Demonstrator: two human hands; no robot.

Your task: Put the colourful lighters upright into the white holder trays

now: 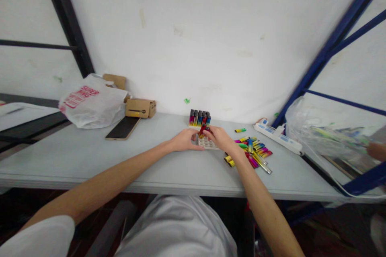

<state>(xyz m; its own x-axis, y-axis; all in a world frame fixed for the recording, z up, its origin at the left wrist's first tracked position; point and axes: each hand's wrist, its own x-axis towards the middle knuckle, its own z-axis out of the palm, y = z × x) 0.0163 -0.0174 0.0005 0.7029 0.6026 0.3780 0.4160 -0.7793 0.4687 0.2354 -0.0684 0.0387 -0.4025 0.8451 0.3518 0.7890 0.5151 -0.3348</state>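
A white holed tray (206,143) lies on the table in front of me. My left hand (183,140) grips its left end, thumb along the front and fingers toward the back. Over the tray, my right hand (221,138) pinches a red lighter (202,130) with a dark top; a second dark tip shows by the fingers, too small to make out. Just behind stands a block of upright colourful lighters (199,118) with black tops. Beside my right wrist is a loose pile of shiny multicoloured lighters (253,150), partly hidden by the forearm.
A yellow-green lighter (240,130) lies apart, behind the pile. Farther right are a white power strip (277,138) and a clear plastic bag (304,124). On the left sit a phone (123,128), a cardboard box (140,108) and a white plastic bag (93,102). Another person's hand (376,151) shows far right.
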